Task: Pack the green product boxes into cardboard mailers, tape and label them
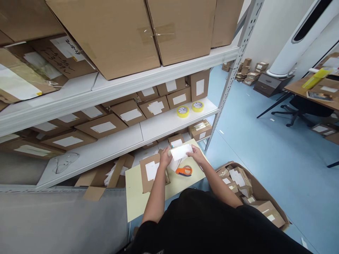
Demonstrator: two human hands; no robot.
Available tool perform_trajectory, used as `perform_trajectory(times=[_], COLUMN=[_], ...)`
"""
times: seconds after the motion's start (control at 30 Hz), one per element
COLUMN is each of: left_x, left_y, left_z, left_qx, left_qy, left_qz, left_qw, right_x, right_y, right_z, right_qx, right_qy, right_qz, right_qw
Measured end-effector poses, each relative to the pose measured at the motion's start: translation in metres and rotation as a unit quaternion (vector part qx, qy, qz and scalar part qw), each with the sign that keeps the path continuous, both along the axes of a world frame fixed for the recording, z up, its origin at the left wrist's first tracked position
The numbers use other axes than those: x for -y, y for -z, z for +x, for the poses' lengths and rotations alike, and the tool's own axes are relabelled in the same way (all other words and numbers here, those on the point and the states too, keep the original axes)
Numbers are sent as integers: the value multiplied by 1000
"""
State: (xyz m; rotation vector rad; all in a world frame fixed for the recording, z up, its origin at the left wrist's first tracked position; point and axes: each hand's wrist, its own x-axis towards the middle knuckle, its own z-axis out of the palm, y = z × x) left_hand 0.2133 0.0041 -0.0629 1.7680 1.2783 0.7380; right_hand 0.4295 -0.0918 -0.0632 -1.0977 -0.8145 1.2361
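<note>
Between my two hands a blank white label sheet (181, 152) is stretched out above the small pale yellow table (134, 197). My left hand (165, 157) grips its left end, and my right hand (196, 154) pinches its right end. Under the sheet hangs or lies more white paper (174, 164); I cannot tell whether it is attached. Orange-handled scissors (186, 171) lie on the table just below the hands. To the left of them a brown cardboard box (144, 176) with a white label on top sits on the table, partly behind my left forearm.
Metal shelving (169, 123) stands ahead, loaded with labelled boxes and two yellow tape rolls (182, 112). A large carton (265, 180) of small parcels is on the floor at the right. An open box (116, 173) with white paper sits low at the left. A desk (304, 88) stands farther right.
</note>
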Motion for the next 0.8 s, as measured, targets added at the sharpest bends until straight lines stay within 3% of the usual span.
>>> perform_trajectory(times=[0.1,0.2,0.37,0.47,0.57,0.67,0.8], left_x=[17,34,54,60,63,63,61], left_y=[-12,-31,-52,-46,-35,-29,-34], left_z=[-16,-34,-54,-59,-60,-61,-58], left_qx=[53,113,51,76,154,202,205], left_qy=[-27,32,95,45,-57,-132,-134], left_qz=[-59,-132,-154,-156,-140,-120,-116], left_qw=[997,984,982,984,976,963,962], right_x=[4,4,-2,-3,-1,6,16], right_y=[-5,-10,-20,-19,-12,-6,-9], right_z=[-3,-13,-45,-59,-64,-64,-65], right_qx=[41,82,137,151,162,105,18], right_qy=[-27,-63,-81,-27,10,-36,-104], right_qz=[12,22,44,33,-4,-25,-40], right_qw=[999,994,986,988,987,993,994])
